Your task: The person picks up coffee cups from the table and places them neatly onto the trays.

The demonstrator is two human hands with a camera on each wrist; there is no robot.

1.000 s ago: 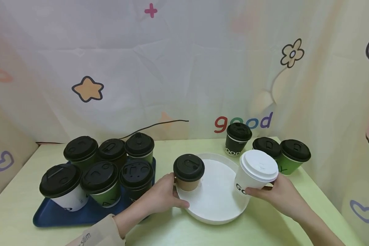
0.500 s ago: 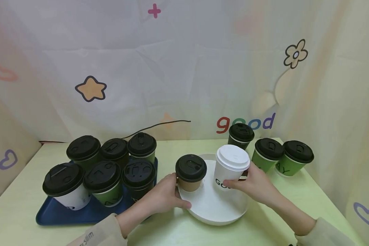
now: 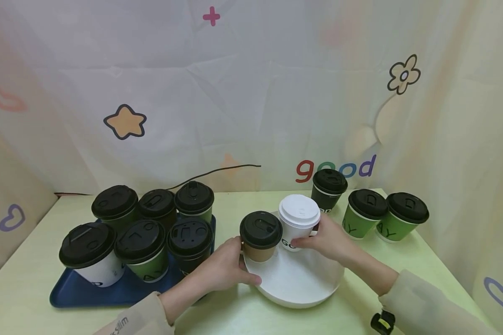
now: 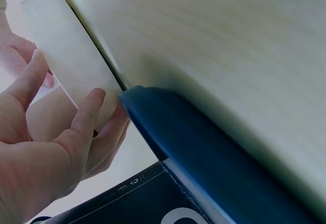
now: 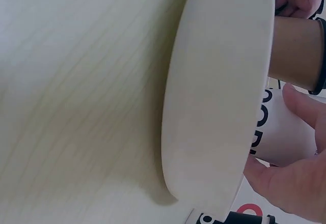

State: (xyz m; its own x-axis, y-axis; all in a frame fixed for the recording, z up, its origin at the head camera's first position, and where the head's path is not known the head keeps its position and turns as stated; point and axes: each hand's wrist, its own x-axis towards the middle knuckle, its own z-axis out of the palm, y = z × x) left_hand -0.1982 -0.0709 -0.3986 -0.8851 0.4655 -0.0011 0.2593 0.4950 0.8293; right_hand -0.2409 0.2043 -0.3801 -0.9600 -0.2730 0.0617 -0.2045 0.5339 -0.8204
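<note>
My right hand (image 3: 329, 237) grips a white paper coffee cup (image 3: 291, 232) with a white lid, thumb across its lettered front. The cup stands upright over the far part of a white round tray (image 3: 297, 284). Close to its left on the tray is a small brown cup (image 3: 257, 253) with a black lid. My left hand (image 3: 224, 265) holds the tray's left rim beside the brown cup. In the left wrist view, thumb and fingers (image 4: 89, 112) lie against the tray's wall (image 4: 76, 46). From the right wrist, the white cup (image 5: 285, 127) shows between thumb and fingers.
At left, a blue tray (image 3: 79, 295) bears several black-lidded cups, its right edge close to my left forearm. A black cup (image 3: 324, 200) and two green cups (image 3: 356, 223) stand on the table at the right. A printed curtain (image 3: 234, 93) hangs behind.
My right hand has carried the white cup leftward from the tray's right edge to beside the brown cup. The left hand has stayed at the rim.
</note>
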